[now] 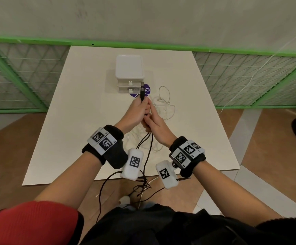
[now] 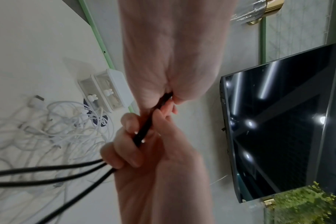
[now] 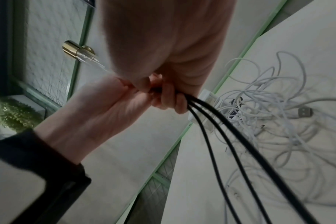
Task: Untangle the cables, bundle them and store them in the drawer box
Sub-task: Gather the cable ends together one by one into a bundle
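Note:
Both hands are raised above the middle of the white table, side by side, each curled round a folded black cable. My left hand grips the upper part, and the cable's plug ends stick up past its fingers. Just below it, my right hand holds the same strands, which leave its fist as three black lines and hang down off the table's near edge. A tangle of white cables lies on the table under and right of the hands. The white drawer box stands behind, both drawers closed.
A dark blue round sticker lies by the drawer box. A green-framed mesh fence runs behind and beside the table. Black cable loops dangle in a knot below the table edge near my lap. A dark screen hangs on the wall.

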`<state>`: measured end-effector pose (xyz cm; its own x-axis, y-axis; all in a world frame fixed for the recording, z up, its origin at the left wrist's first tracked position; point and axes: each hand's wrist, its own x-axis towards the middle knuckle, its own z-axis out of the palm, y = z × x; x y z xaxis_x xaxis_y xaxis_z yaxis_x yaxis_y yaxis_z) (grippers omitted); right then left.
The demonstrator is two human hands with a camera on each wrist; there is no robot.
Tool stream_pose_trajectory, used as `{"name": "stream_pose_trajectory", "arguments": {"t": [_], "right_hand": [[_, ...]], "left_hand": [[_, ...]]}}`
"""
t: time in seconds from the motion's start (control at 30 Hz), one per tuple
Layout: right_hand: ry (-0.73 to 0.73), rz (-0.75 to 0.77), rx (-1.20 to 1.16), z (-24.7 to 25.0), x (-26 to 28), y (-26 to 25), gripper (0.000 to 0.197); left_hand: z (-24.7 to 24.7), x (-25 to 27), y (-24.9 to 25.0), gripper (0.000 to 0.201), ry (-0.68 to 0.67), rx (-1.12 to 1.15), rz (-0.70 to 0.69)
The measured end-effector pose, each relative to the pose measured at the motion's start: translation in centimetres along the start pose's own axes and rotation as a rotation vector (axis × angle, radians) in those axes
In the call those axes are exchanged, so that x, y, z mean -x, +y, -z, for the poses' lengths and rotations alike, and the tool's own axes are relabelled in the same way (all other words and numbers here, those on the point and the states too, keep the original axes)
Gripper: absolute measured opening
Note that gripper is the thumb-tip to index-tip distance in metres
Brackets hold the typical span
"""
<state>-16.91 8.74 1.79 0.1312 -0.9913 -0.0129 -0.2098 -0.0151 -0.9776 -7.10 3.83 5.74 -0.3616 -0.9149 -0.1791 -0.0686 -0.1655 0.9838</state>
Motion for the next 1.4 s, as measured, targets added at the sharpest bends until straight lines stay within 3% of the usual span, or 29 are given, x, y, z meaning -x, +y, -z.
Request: {"name": "stream_pose_trajectory", "arguments": {"t": [0.07,0.13,0.3,0.4,0.5,0.63,0.9,1.0,1.1,1.17,1.2,1.27,1.33,1.4], "right_hand": [[-0.07,-0.019,-0.017,0.8,-0.2,-0.3,0.061],[-0.071,-0.059,0.116,2.4,-1.0,-0.6,0.056],[0.18,-0.251,0.656,6.3,-4.7,3.3,0.031],[0.178,-0.372,0.755,6.1,-5.3,6.6,0.028],[0.114,-0.454,0.742,4.8,-5.0,9.5,0.024],[0.252,-0.494,0.611,3.5,-4.6,11.5,0.016],[0.269,-0.484,0.509,3.4,-4.4,11.9,0.011],[0.169,-0.491,0.551,3.9,-4.6,11.3,0.012],[-0.093,-0.62,0.594,5.2,-4.5,9.9,0.008],[-0.225,-0.701,0.821,5.7,-4.4,8.5,0.012],[-0.235,-0.7,0.993,5.6,-4.4,7.4,0.018],[-0.098,-0.591,1.218,4.5,-5.0,5.4,0.022],[0.072,-0.369,1.125,2.4,-6.2,4.2,0.02],[0.039,-0.182,0.89,-0.3,-7.4,3.7,0.019]], "left_hand": [[0.5,-0.3,-0.5,0.028,0.022,0.03,-0.026],[1.2,-0.8,-0.6,0.03,0.074,0.031,-0.015],[3.0,-2.0,-0.5,0.024,0.186,-0.128,0.025],[3.5,-2.4,-0.5,0.026,0.219,-0.176,0.011],[3.7,-2.8,-0.5,0.029,0.216,-0.225,0.002],[4.2,-3.5,-0.6,0.03,0.22,-0.195,0.049],[4.1,-3.9,-1.0,0.028,0.198,-0.193,0.061],[4.4,-4.1,-1.0,0.025,0.207,-0.205,0.065],[5.8,-4.6,-1.2,0.028,0.233,-0.188,0.095],[6.9,-4.8,-1.2,0.027,0.23,-0.169,0.112],[7.4,-4.8,-1.2,0.027,0.224,-0.153,0.119],[8.2,-5.0,-1.1,0.026,0.215,-0.136,0.128],[8.9,-4.9,-1.2,0.027,0.212,-0.159,0.127],[9.3,-4.8,-1.5,0.028,0.205,-0.194,0.128]]}}
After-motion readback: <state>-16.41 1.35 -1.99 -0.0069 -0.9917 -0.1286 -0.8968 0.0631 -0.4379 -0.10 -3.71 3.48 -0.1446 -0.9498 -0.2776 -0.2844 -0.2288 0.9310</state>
